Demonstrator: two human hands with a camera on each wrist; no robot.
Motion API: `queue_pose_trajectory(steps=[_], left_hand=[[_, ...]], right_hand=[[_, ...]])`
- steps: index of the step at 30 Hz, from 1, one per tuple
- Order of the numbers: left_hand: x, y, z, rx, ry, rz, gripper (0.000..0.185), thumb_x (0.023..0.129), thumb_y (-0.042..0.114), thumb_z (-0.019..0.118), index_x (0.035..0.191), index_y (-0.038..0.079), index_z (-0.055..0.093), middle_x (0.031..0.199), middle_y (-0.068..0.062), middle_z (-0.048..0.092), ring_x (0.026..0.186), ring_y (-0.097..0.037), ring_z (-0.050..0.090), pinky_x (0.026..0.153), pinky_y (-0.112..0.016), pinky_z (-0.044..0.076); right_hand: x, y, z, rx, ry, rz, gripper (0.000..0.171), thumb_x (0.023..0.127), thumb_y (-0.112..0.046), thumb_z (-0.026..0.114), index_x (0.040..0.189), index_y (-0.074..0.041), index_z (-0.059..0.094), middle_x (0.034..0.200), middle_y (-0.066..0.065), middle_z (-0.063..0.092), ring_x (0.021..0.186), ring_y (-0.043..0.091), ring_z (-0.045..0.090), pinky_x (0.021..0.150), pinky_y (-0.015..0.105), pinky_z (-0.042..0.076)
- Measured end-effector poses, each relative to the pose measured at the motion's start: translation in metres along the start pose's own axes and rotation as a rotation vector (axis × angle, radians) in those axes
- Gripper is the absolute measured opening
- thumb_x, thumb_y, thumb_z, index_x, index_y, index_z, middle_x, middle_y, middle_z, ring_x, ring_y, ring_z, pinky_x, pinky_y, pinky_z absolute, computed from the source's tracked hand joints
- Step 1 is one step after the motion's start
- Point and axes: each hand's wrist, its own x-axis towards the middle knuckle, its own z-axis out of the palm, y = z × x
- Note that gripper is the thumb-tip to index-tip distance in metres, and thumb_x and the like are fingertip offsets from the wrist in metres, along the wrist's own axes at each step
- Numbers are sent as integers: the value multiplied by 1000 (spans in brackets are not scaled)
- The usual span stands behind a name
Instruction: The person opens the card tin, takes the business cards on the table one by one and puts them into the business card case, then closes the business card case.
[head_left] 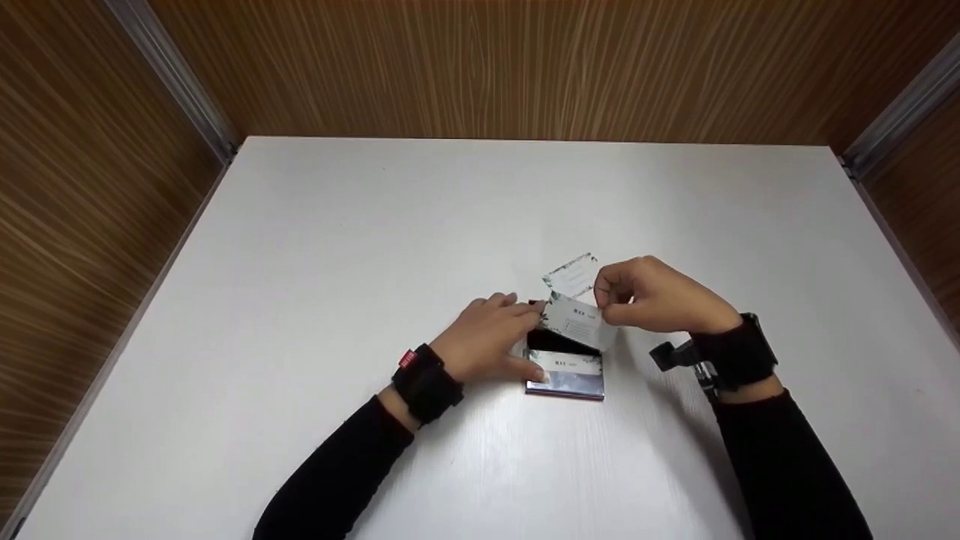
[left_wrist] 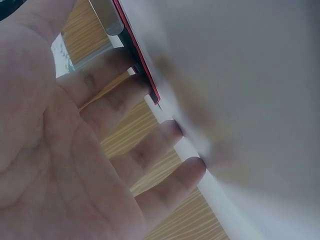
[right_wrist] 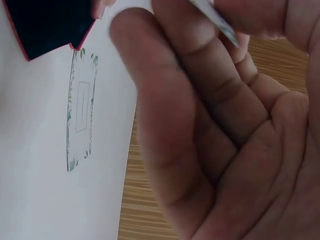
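Right hand (head_left: 651, 296): thumb and fingers are curled and pinch a white business card (head_left: 579, 321) by its right edge, holding it tilted just above the open card case (head_left: 564, 367). In the right wrist view the card's edge (right_wrist: 216, 19) shows between thumb and index finger.

Left hand (head_left: 491, 337): fingers are nearly straight and rest against the left side of the case, with the thumb at its near left corner; the fingertips (left_wrist: 145, 82) touch the case's red-edged rim (left_wrist: 142, 60). The hand steadies the case rather than wrapping around it.

Card case: it lies flat near the centre of the white table (head_left: 315, 247), its dark interior open to view and a card with printed text lying on its silvery near half.

A 2nd business card (head_left: 573, 273), white with a green leaf border, lies flat on the table just beyond the case, behind the held card; it also appears in the right wrist view (right_wrist: 81, 110).

Both forearms wear black sleeves (head_left: 337, 472) and black wrist straps (head_left: 426, 382). Wood-grain panels (head_left: 480, 67) enclose the table on 3 sides.
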Motion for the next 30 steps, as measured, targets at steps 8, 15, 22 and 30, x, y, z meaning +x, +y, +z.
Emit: queue_pose_trajectory(steps=[8, 15, 22, 30], left_hand=[[-2, -7, 0, -11, 8, 13, 87, 78, 66, 72, 150, 22, 47, 157, 6, 41, 143, -27, 37, 112, -46, 35], [-2, -6, 0, -7, 19, 4, 89, 79, 64, 73, 151, 20, 45, 154, 5, 46, 140, -27, 39, 111, -45, 36], [-4, -4, 0, -39, 9, 6, 76, 79, 63, 73, 143, 27, 55, 156, 6, 42, 143, -28, 36, 112, -46, 34], [-4, -3, 0, -48, 13, 19, 78, 80, 62, 73, 146, 26, 53, 156, 4, 43, 143, -28, 36, 112, -47, 34]], right_hand=[[4, -2, 6, -42, -56, 1, 16, 81, 0, 63, 82, -17, 65, 69, -7, 60, 61, 8, 51, 53, 23, 40], [13, -6, 23, -107, -117, -23, 15, 81, -2, 63, 80, -17, 64, 71, -7, 61, 63, 9, 53, 55, 23, 43], [15, -4, 30, -182, -148, -10, 16, 78, -2, 65, 79, -17, 62, 72, -8, 57, 64, 9, 51, 58, 25, 43], [14, -4, 35, -138, -183, 0, 20, 76, 2, 67, 85, -16, 67, 76, -5, 64, 63, 9, 56, 57, 27, 48]])
